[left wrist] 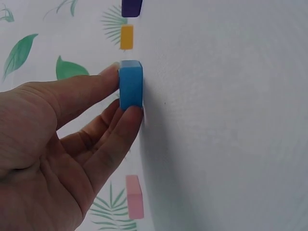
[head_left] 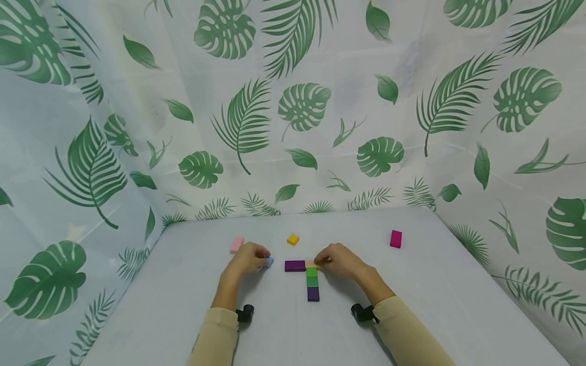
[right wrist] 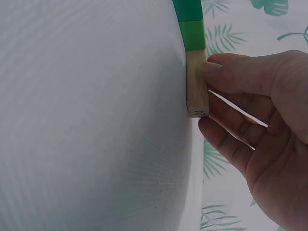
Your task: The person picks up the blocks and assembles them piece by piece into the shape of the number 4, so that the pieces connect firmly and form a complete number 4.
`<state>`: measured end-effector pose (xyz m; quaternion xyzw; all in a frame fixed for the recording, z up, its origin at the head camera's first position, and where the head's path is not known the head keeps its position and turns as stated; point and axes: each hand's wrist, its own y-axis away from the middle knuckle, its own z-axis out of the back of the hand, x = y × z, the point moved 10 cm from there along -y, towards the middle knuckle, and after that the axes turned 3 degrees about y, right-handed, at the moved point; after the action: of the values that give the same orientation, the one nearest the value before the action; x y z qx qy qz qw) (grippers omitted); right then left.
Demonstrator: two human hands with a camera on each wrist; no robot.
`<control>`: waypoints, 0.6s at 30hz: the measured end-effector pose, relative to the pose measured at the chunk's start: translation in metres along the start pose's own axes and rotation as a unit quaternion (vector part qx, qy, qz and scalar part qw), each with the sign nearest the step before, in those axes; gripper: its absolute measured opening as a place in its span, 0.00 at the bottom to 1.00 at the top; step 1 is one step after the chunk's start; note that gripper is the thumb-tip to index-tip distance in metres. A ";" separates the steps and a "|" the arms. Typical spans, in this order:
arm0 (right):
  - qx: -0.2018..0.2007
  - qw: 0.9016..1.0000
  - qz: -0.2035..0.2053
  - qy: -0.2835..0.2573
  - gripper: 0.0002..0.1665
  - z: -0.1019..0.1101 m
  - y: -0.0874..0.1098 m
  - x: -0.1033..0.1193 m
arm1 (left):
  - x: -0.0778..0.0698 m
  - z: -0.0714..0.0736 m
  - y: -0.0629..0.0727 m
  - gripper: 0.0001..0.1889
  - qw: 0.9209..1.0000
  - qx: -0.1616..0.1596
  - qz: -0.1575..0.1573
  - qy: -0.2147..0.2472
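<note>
My left hand [head_left: 249,258] pinches a small blue block [left wrist: 131,85] between thumb and fingertips, close over the table left of the other blocks. With thumb and fingers, my right hand [head_left: 342,260] grips a plain wooden block [right wrist: 196,84] whose end bears a small number. This wooden block adjoins a light green block [head_left: 312,272], followed by a darker green block [head_left: 312,281] and a dark purple block [head_left: 313,294] in a column toward me. A longer purple block [head_left: 295,266] lies crosswise, its right end at the top of the column.
On the white table [head_left: 274,330], a pink block [head_left: 236,245] lies just beyond my left hand. A yellow block [head_left: 293,239] sits farther back near the middle, and a magenta block [head_left: 396,239] at the back right. Leaf-patterned sheets [head_left: 339,188] enclose the back and sides.
</note>
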<state>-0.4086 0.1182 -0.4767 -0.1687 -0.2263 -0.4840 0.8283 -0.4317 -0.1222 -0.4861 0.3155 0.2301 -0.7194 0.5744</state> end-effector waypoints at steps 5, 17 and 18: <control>0.001 1.000 0.004 0.001 0.12 0.000 0.000 0.001 | -0.004 -0.002 0.000 0.10 1.000 0.001 -0.009 -0.001; 0.001 1.000 0.002 0.003 0.13 -0.001 -0.002 -0.002 | -0.012 -0.010 -0.003 0.12 1.000 0.015 -0.020 0.001; 0.000 1.000 0.003 0.002 0.13 -0.001 -0.002 -0.001 | -0.013 -0.011 -0.003 0.12 1.000 0.017 -0.021 0.001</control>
<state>-0.4106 0.1179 -0.4782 -0.1679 -0.2245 -0.4821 0.8300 -0.4308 -0.1053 -0.4843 0.3207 0.2254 -0.7349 0.5534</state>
